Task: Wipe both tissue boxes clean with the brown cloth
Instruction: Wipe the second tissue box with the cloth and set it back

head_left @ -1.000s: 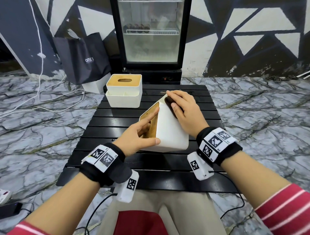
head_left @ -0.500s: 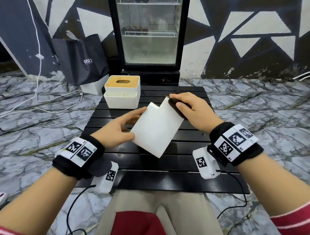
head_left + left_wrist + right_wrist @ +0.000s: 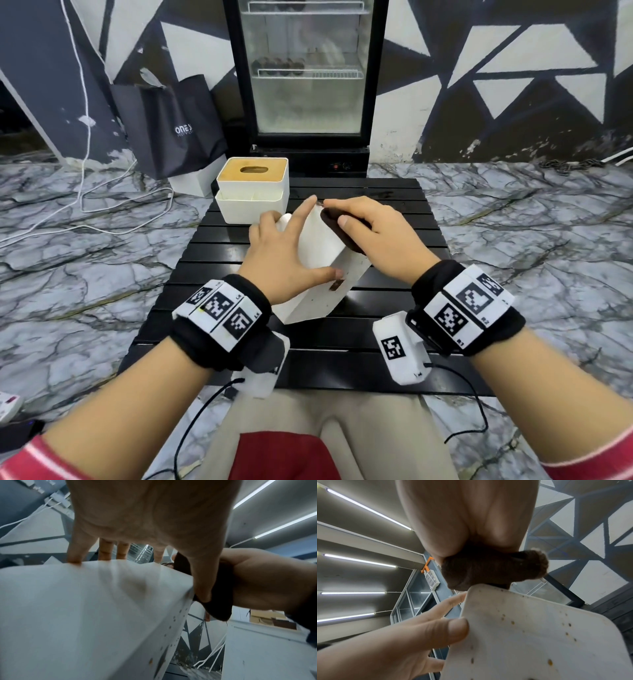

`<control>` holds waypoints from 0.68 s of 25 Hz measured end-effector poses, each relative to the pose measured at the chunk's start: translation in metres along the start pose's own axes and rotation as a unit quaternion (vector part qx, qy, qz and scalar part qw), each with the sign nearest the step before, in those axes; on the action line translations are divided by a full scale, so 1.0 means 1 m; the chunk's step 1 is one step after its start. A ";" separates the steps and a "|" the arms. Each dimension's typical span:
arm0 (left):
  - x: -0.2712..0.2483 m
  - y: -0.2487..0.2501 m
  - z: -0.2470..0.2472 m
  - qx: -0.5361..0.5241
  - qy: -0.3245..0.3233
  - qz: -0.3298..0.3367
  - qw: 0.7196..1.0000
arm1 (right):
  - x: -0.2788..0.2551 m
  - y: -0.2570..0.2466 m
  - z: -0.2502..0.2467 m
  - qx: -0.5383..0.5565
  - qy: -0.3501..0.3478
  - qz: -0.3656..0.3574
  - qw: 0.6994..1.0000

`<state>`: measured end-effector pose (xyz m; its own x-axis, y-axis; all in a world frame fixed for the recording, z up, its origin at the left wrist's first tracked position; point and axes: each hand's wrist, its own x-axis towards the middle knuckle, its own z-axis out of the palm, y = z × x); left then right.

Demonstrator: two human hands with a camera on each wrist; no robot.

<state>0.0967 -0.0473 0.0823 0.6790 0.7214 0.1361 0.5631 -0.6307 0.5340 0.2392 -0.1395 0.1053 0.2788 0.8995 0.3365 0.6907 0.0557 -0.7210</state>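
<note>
Right hand [image 3: 376, 236]: curled round the bunched brown cloth [image 3: 337, 228], pressed on the box's upper face.
Left hand [image 3: 284, 263]: fingers spread, thumb clamped on the tilted tissue box [image 3: 322, 270].
Handling: judged light, rigid, smooth; best gripped across opposite edges.
Second box [image 3: 251, 192]: beyond the left fingertips, untouched.

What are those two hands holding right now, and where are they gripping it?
The left hand grips the tilted white tissue box across its upper side. The right hand presses the brown cloth against the box's right face.
</note>
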 end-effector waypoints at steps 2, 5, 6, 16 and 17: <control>0.001 -0.001 -0.001 -0.031 -0.001 -0.005 0.999 | 0.000 0.002 -0.004 0.017 -0.005 0.018 1.000; -0.003 -0.010 -0.003 -0.061 -0.013 0.013 0.998 | -0.003 0.013 -0.016 0.037 0.021 0.068 0.997; -0.005 -0.014 -0.005 -0.079 -0.020 0.019 0.996 | -0.004 0.019 -0.020 0.046 0.035 0.086 0.995; -0.022 -0.057 0.035 -0.212 -0.081 0.030 0.973 | -0.017 0.042 -0.027 0.011 0.067 0.145 0.987; -0.022 -0.057 0.039 -0.224 -0.086 0.035 0.970 | -0.016 0.043 -0.025 0.005 0.071 0.144 0.987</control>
<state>0.0676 -0.0384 0.0162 0.7984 0.5988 0.0631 0.2791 -0.4608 0.8425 0.2811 -0.1621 0.0845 0.5539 0.8089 0.1970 0.5627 -0.1893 -0.8047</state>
